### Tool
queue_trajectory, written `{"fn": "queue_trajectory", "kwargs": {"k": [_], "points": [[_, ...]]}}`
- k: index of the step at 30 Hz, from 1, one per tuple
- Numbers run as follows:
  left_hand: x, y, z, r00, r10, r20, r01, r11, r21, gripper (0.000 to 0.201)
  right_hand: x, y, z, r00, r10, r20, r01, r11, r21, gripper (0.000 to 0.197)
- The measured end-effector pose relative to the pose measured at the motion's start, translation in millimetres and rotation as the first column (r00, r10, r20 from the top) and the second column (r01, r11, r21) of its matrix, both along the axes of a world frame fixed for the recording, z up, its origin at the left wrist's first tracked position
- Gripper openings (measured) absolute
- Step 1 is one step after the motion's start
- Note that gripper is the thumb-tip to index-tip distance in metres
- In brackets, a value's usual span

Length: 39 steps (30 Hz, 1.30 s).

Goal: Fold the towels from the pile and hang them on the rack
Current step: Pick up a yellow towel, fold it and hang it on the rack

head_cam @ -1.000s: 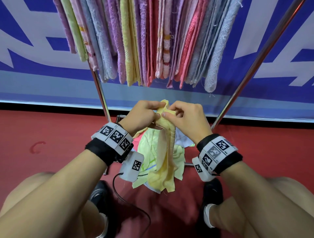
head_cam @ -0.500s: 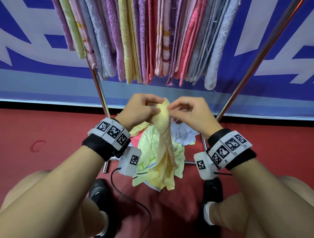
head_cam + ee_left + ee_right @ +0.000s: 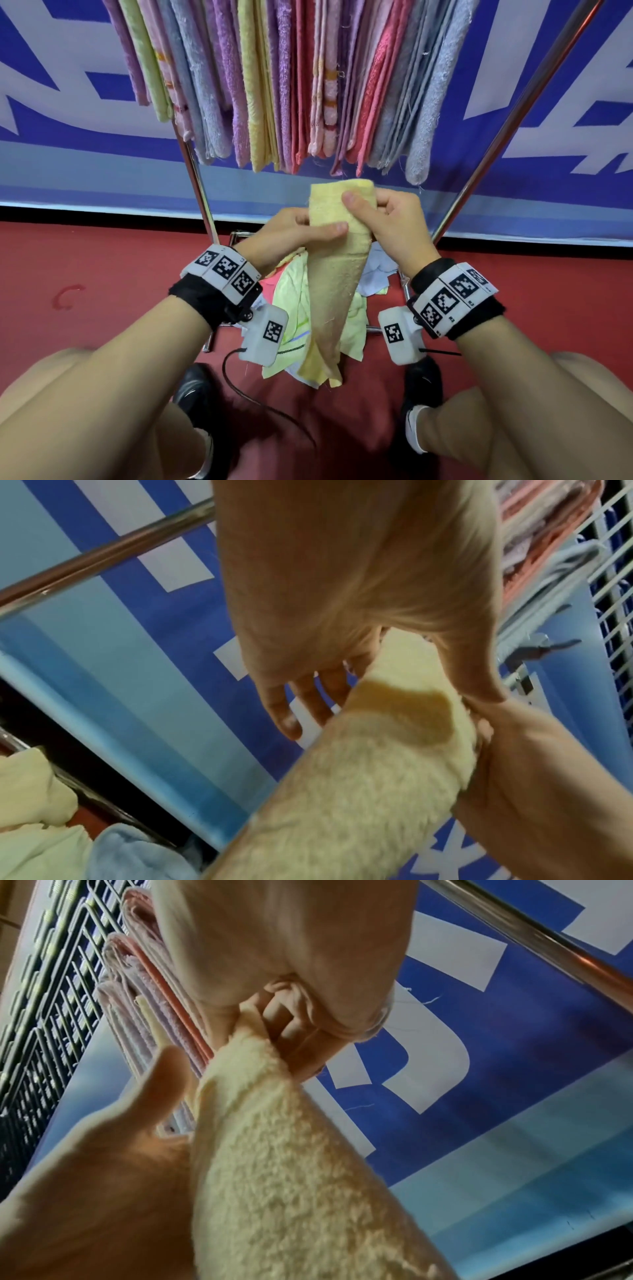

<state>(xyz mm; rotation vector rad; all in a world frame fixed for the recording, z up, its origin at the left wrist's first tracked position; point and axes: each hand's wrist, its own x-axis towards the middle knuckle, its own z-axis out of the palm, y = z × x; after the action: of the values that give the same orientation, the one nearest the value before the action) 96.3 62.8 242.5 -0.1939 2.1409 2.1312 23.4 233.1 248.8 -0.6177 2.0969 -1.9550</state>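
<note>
Yellow terry towel (image 3: 337, 270), folded narrow, pinched by left hand (image 3: 291, 233) and right hand (image 3: 394, 222).

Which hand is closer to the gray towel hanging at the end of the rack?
The right hand. It pinches the yellow towel just below the gray towel, slightly left of it. The left hand holds the same yellow towel lower and farther left.

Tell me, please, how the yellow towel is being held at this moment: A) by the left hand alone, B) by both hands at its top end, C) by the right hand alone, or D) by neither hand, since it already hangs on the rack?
B: in the head view the left hand and the right hand both grip the top of the yellow towel, which hangs down below the rack.
</note>
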Motion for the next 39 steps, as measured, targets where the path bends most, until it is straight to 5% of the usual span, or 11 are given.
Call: {"fn": "queue_trajectory", "kwargs": {"k": [4,7,10,13,15,17,22,28,32,36,39], "points": [[-4.0,8.7,-7.7,0.992,0.109,-0.061,-0.103,0.991,0.087,0.033,-4.7,3.7,3.7,0.993,-0.116,0.005,0.116,0.991,-0.065,0.023],[-3.6,14.7,-5.8,0.981,0.161,-0.106,-0.158,0.987,0.039,0.022,-11.4,6.8,3.8,0.976,-0.215,0.043,0.218,0.970,-0.110,0.045],[-3.9,19.1,6.6,0.960,0.215,-0.178,-0.209,0.977,0.051,0.013,-7.0,7.6,1.8,0.961,-0.037,0.273,0.107,0.963,-0.247,0.059],[-8.1,7.6,18.6,0.917,0.326,-0.230,-0.314,0.945,0.090,0.019,7.8,3.2,-10.7,0.906,0.203,0.372,-0.176,0.979,-0.104,0.050],[-9.4,-1.7,19.1,0.893,0.378,-0.245,-0.380,0.924,0.042,0.019,12.8,-1.9,-17.9,0.941,0.160,0.298,-0.184,0.981,0.055,0.034],[-8.8,-5.5,12.0,0.894,0.387,-0.228,-0.408,0.912,-0.053,0.024,12.0,-3.7,-19.1,0.953,0.097,0.286,-0.110,0.993,0.031,0.023],[-2.3,2.5,-13.7,0.996,0.057,0.069,-0.038,0.968,-0.248,0.032,-1.2,-4.7,-14.5,0.955,-0.046,0.294,0.091,0.986,-0.140,0.027],[0.8,5.6,-22.5,0.983,0.163,-0.081,-0.179,0.945,-0.275,0.037,-10.8,-3.1,-4.0,0.939,-0.107,0.327,0.176,0.966,-0.190,0.031],[0.5,12.0,-13.2,0.969,0.204,-0.140,-0.221,0.967,-0.123,0.035,-6.1,-0.7,-6.9,0.877,0.047,0.478,0.045,0.983,-0.179,0.070],[-2.5,11.0,-10.0,0.954,0.290,-0.081,-0.293,0.956,-0.030,0.035,2.6,-3.8,-15.5,0.882,0.011,0.471,0.059,0.989,-0.134,0.035],[-5.6,7.5,-21.1,0.988,0.139,0.064,-0.128,0.980,-0.155,0.032,-8.6,-2.7,-16.4,0.902,-0.118,0.416,0.174,0.980,-0.101,0.025]]}}
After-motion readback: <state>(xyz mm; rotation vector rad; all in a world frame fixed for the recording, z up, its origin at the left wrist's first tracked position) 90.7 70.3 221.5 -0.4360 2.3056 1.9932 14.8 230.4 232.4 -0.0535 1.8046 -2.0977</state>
